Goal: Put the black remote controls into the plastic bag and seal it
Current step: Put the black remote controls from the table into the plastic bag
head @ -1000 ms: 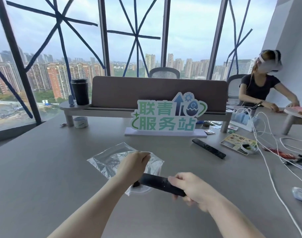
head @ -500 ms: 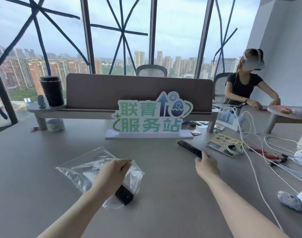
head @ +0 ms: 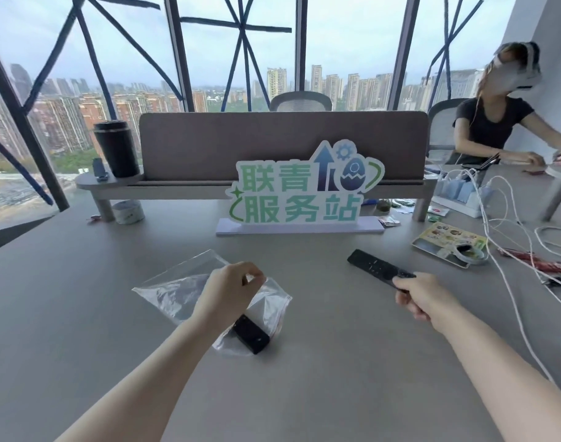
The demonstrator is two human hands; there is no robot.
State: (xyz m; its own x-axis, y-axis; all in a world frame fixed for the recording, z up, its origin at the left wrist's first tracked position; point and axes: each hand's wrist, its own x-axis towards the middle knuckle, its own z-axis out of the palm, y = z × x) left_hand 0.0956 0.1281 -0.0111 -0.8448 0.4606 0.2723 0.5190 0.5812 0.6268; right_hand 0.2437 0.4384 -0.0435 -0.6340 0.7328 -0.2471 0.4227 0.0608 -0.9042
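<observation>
Nearest the camera, two bare forearms reach out over the grey table [head: 81, 314]. The left hand [head: 228, 290] rests on top of the clear plastic bag [head: 177, 291], its thumb and forefinger pinched together on the film near the bag's upper edge. A black remote control [head: 252, 334] lies under that hand, its near end poking out toward the camera at the bag's mouth while the rest is hidden by the wrist and hand. To the right, well apart from the bag, the right hand [head: 421, 298] is closed around the near end of a second black remote control [head: 373, 267], which points away and to the left, low over the tabletop; whether it touches the table cannot be told. Farther right lie white cables [head: 508, 250], a printed card [head: 445, 242] and a roll of tape [head: 469, 252]. Beyond the hands stands a green and white sign [head: 299, 194] with Chinese characters on a pale base, in front of a brown desk divider [head: 282, 145]. A black tumbler [head: 116, 148] stands on the divider's left shelf end, with another tape roll [head: 129, 212] below it. At far right a second person [head: 496, 122] wearing a headset sits at the table.
</observation>
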